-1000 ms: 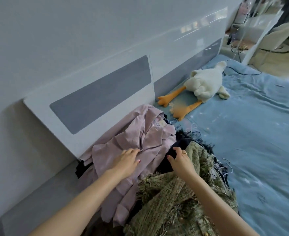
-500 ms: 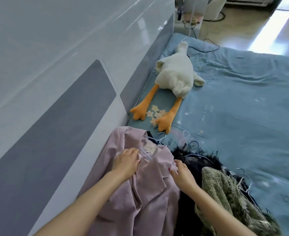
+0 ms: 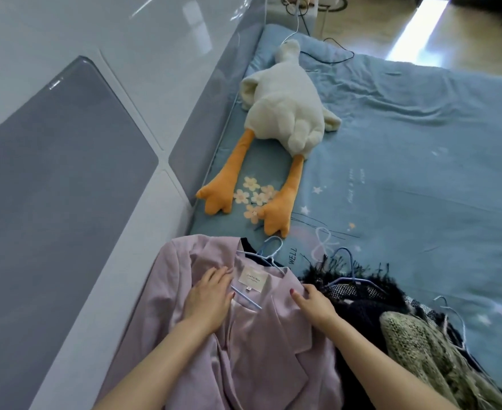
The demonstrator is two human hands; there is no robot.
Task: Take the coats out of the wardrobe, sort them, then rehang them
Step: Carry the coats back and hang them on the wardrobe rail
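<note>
- We take the plush goose (image 3: 285, 102) as our landmark; it lies on the blue bed sheet (image 3: 421, 161) with its orange feet pointing toward us, close to the padded headboard (image 3: 66, 173).
- Below the goose's feet, nearest us, we see the lilac coat (image 3: 244, 350) lying collar-up on the sheet, its neck label facing us and one shoulder against the headboard.
- A pale blue hanger (image 3: 269, 253) sits in the lilac coat's collar, its hook pointing toward the goose's feet.
- Our left hand (image 3: 208, 300) lies flat on the collar lining beside the label, fingers straight and together, gripping nothing.
- Our right hand (image 3: 315, 303) rests on the coat's other shoulder edge with fingers loosely bent; we cannot tell whether it pinches the cloth.
- To the right of the lilac coat, farther from the headboard than the goose, we see a dark fringed coat (image 3: 353, 288) with its own blue hanger.
- Just beyond that, toward the lower right, lies a green tweed coat (image 3: 421, 350), partly over the dark one.
</note>
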